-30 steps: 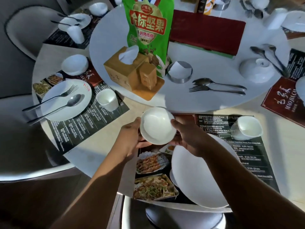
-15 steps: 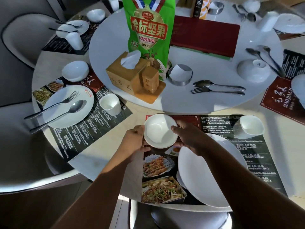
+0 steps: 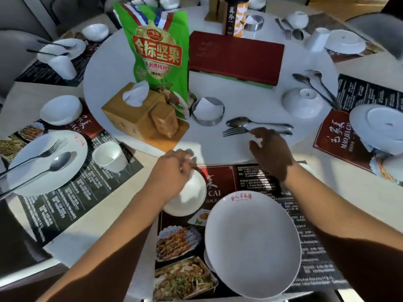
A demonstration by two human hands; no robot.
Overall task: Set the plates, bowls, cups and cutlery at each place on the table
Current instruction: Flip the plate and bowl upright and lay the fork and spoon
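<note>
Left hand [image 3: 174, 173] curls its fingers over the far-left rim of a white bowl [image 3: 192, 199] and grips it. The bowl sits on the menu placemat [image 3: 224, 177], just beyond the upper-left edge of the big white plate [image 3: 253, 243] that lies on the same mat at the table's near edge. Right hand [image 3: 270, 153] holds nothing, its fingers loosely spread. It reaches past the plate's far rim and over the edge of the white turntable [image 3: 250, 99]. Its forefinger lies at the handle of a fork [image 3: 235, 131], but whether it touches the metal cannot be told. Just behind the fork, farther from the plate, a spoon [image 3: 244, 122] lies parallel to it, and both heads point left. Farther still from the plate and off to its left stands a tan tissue box [image 3: 130, 114], with a green snack bag [image 3: 161, 51] upright behind it. Straight beyond the plate, past the cutlery, lies a flat red box [image 3: 235, 55].
</note>
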